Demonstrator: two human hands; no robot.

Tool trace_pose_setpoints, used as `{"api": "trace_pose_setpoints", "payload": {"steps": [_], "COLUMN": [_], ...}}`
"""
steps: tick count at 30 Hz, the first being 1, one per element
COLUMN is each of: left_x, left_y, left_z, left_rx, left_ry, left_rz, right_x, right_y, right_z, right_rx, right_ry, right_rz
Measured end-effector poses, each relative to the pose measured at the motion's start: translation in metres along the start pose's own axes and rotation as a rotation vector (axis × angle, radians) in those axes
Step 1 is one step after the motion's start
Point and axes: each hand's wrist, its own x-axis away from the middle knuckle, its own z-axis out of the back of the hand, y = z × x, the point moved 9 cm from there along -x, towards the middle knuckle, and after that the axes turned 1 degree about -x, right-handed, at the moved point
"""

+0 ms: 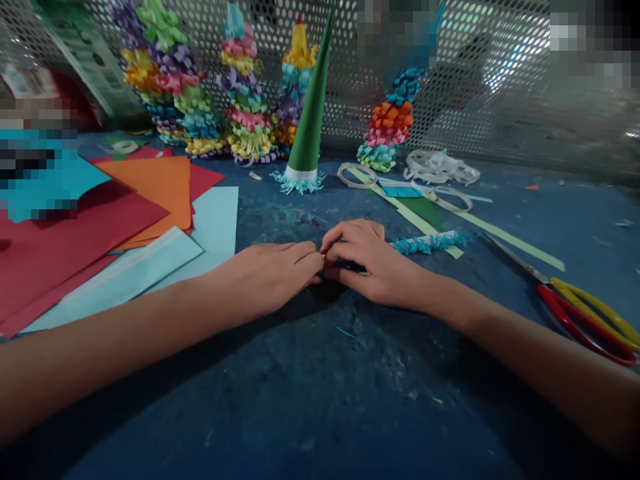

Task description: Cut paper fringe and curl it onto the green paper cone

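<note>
1. While both hands work low over the scuffed dark-blue tabletop [295, 407], the left hand [277, 267] and the right hand [380, 263] meet at the fingertips, fingers bent and drawn together; what they pinch is hidden, so I cannot tell.
2. A narrow paper strip with curly bright-blue fringe and a white edge [430, 244] lies just right of the right hand, one end out of sight behind it.
3. Beyond the hands stands a tall green paper cone [307, 133], its white-banded base fringed in pale blue.
4. Left of the left hand, flat red paper sheets [75, 247], orange paper sheets [157, 190] and a folded pale-blue paper sheet [135, 273] overlap.
5. Metal scissors with red and yellow handles [546, 276] lie well to the right.
6. Multicoloured curled-paper cones [245, 100] stand before a perforated metal panel [345, 100].
</note>
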Motion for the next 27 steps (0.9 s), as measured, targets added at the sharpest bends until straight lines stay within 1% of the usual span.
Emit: {"api": "trace_pose_setpoints", "payload": {"steps": [3, 6, 10, 14, 18, 20, 22, 24, 27], "left_x": [0.000, -0.003, -0.007, -0.008, -0.005, -0.004, -0.002, 0.001, 0.006], "left_y": [-0.002, -0.010, -0.022, -0.026, -0.031, -0.030, -0.024, -0.018, -0.009], "left_z": [-0.002, -0.006, -0.005, -0.003, -0.007, -0.005, -0.002, 0.002, 0.008], "left_rx": [0.012, 0.115, 0.312, 0.381, 0.318, 0.237, 0.139, 0.063, 0.007], "left_ry": [-0.014, -0.064, -0.081, -0.086, -0.077, -0.035, 0.005, 0.024, 0.033], "left_rz": [-0.010, 0.040, 0.147, 0.218, 0.306, 0.306, 0.276, 0.257, 0.226], "right_x": [0.001, 0.002, 0.006, 0.014, 0.010, 0.005, 0.001, -0.003, -0.008], "right_y": [0.001, -0.001, -0.011, -0.019, -0.020, -0.021, -0.023, -0.023, -0.014], "right_z": [0.003, 0.003, 0.002, 0.002, -0.003, -0.006, -0.009, -0.009, -0.007], "right_rx": [0.015, 0.081, 0.193, 0.311, 0.368, 0.389, 0.386, 0.336, 0.177], "right_ry": [0.065, 0.085, 0.076, 0.076, 0.057, 0.048, 0.038, 0.035, 0.014], "right_rz": [-0.058, -0.068, 0.046, 0.131, 0.124, 0.130, 0.145, 0.138, 0.033]}}
